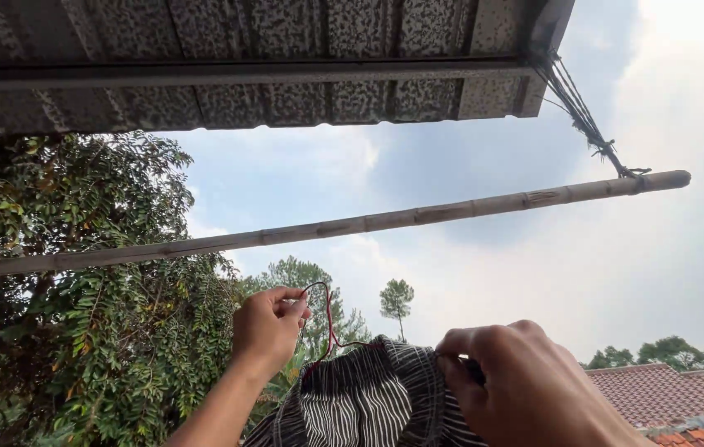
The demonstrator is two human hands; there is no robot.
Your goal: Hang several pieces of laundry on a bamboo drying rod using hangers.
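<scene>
My left hand is raised and pinches the thin wire hook of a red hanger. A black-and-white striped garment hangs on that hanger at the bottom middle of the view. My right hand grips the garment's upper right edge, fingers closed on the cloth. A long bamboo pole runs across the view above both hands, apart from the hanger's hook. The rest of the hanger is hidden inside the garment.
A corrugated roof overhang spans the top. Cord ties the pole's right end to the roof. Leafy trees fill the left, and tiled rooftops lie at the lower right under cloudy sky.
</scene>
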